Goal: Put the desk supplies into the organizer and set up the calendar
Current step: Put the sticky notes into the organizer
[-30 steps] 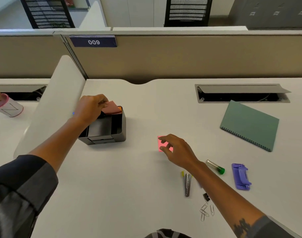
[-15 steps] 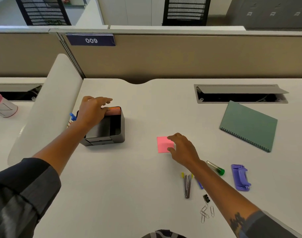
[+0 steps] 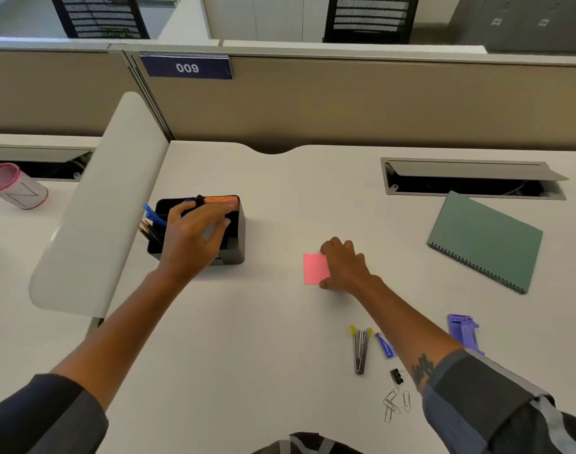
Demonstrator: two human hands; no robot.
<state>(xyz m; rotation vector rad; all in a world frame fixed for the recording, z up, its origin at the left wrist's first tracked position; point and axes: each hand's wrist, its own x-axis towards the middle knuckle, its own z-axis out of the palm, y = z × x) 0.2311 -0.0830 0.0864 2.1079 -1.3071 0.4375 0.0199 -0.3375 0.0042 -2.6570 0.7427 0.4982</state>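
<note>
While the left hand (image 3: pixel 195 237) hangs over the black organizer (image 3: pixel 236 235) with loose fingers, holding nothing, the right hand (image 3: pixel 344 267) presses its curled fingers on the pink sticky notes (image 3: pixel 314 268) lying flat on the table (image 3: pixel 247 339), right of the organizer.

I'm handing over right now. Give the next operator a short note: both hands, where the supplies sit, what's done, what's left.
Left hand: open, empty, over the organizer.
Right hand: fingers on the pink sticky pad lying on the desk.
Done: pens, pencils and an orange-pink pad in the organizer.
Left: pink pad, staple remover, blue staple box, binder clip, paper clips, purple hole punch. Green spiral-bound book, perhaps the calendar, lies flat.
</note>
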